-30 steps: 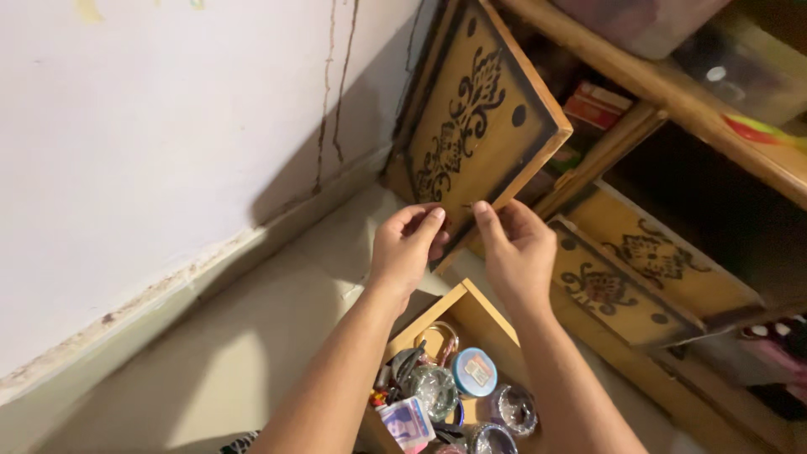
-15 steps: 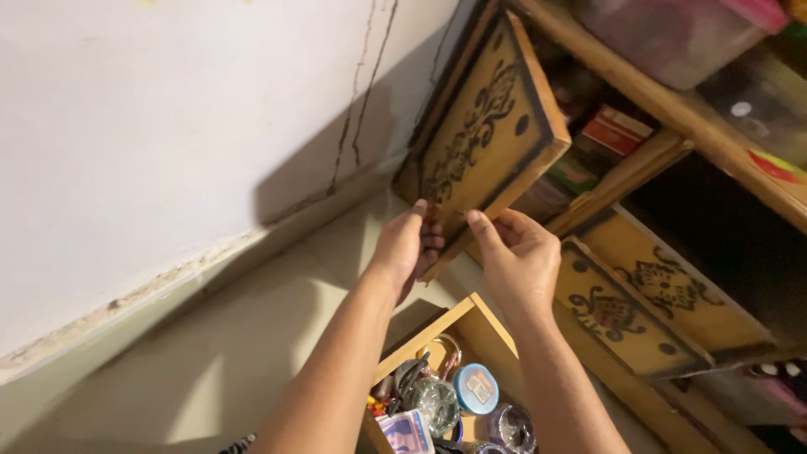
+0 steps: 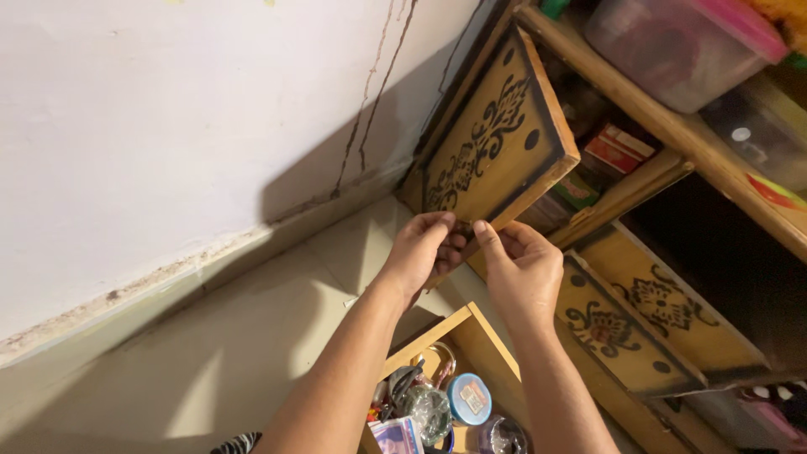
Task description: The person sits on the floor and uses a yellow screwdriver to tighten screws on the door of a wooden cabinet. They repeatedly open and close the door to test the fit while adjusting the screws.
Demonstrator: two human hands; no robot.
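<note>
1. Your left hand [image 3: 424,252] is curled closed, fingers pinched on the lower corner of the yellow wooden drawer with a black floral stencil and two round holes on its front [image 3: 492,155]. The grip looks firm, though what lies under the fingertips is hidden.
2. Your right hand [image 3: 523,267] is half closed just beside the left, thumb up against the same lower edge of that drawer. I cannot tell whether it truly grips the wood or only steadies it.
3. Where the drawer is: directly above both hands, pulled well out of the wooden shelf unit [image 3: 664,126] and tilted, its front panel facing the white cracked wall [image 3: 168,126].
4. Judged progress: the drawer is out of its slot but not clear of the frame, and not set down anywhere. Its upper end is hidden against the shelving, so how much stays engaged cannot be read.
5. To the right of your right hand, a second yellow stencilled drawer [image 3: 639,315] sits partly open and untouched.
6. Below your wrists, an open wooden box [image 3: 483,340] holds small tins and jars, among them a round blue-lidded tin [image 3: 468,398]. Neither hand touches it.
7. Above right, a translucent plastic tub with a pink lid [image 3: 672,46] rests on the top shelf.
</note>
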